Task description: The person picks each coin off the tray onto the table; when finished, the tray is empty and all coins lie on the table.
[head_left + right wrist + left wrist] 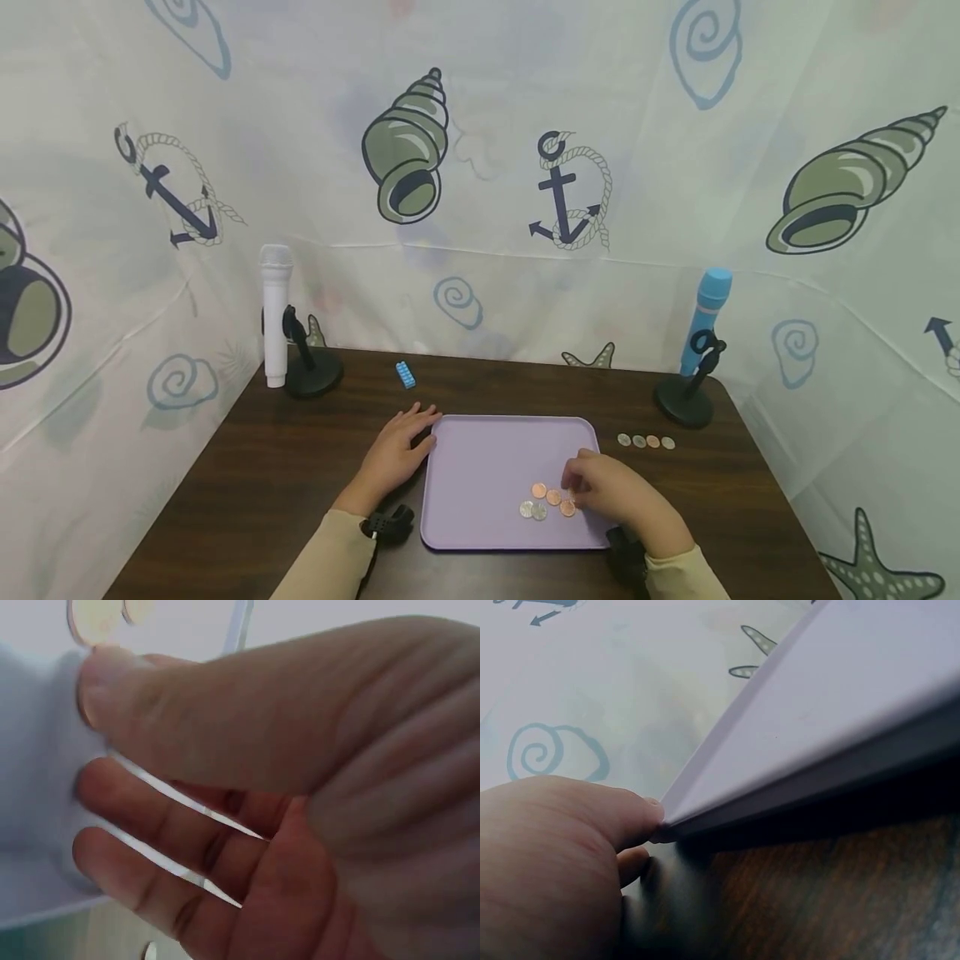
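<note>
- Copper and silver coins (553,497) are grouped on the purple tray (487,458), toward its near right part; a row of four (653,442) is laid on the table (225,500), just beside the tray's far right corner.
- For a clean pick-up, the coin (85,711) at the thumb is best taken by its rim, one edge tipped up first; on so smooth a surface, sliding seems likely if the face is pressed.
- Neighbouring coins, close by, should be cleared by a straight lift; a sideways drag could scatter them.
- Right hand (615,493): coin apparently pinched between thumb and forefinger, the forefinger's tip mostly hidden; the other fingers are loosely bent, not seen to grip anything. Coin's tilt cannot be told.
- Left hand (396,450): fingers relaxed and extended, the tray's far left corner touched. Light, even pressure would be advised, so the tray is steadied without being tipped.
</note>
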A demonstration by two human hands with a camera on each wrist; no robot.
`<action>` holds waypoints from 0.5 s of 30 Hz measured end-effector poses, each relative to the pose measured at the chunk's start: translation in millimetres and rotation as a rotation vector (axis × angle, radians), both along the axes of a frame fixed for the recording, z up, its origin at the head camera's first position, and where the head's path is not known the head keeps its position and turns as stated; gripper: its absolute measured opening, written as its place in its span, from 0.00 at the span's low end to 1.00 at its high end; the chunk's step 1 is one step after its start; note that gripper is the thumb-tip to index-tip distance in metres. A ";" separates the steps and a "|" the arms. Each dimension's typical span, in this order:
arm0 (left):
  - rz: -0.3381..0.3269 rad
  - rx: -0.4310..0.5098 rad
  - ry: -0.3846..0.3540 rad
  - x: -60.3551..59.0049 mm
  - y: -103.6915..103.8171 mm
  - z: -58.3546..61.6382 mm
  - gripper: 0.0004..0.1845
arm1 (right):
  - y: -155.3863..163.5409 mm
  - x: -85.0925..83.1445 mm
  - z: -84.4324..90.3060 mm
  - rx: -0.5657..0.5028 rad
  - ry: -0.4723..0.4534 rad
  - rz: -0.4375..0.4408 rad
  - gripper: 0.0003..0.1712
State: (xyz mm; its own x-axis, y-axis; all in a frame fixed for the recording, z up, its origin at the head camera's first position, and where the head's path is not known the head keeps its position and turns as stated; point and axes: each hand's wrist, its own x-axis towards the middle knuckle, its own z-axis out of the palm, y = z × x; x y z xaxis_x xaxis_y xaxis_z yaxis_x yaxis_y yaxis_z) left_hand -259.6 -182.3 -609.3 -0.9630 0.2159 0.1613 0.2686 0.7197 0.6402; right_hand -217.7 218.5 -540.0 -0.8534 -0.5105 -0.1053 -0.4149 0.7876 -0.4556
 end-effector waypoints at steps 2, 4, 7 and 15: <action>0.000 0.001 0.000 0.0 0.3 1.5 0.26 | 3.3 -1.1 -0.8 -0.003 -0.006 -0.003 0.15; 0.000 0.000 0.000 0.1 0.5 2.6 0.26 | 5.6 -2.7 -3.8 -0.006 -0.013 -0.006 0.15; 0.000 -0.011 -0.005 -0.3 0.6 2.0 0.26 | 7.3 -4.1 -7.7 -0.021 -0.015 -0.011 0.15; 0.002 -0.002 0.005 0.2 0.9 0.4 0.26 | 13.1 -7.6 -8.2 -0.053 -0.017 -0.007 0.15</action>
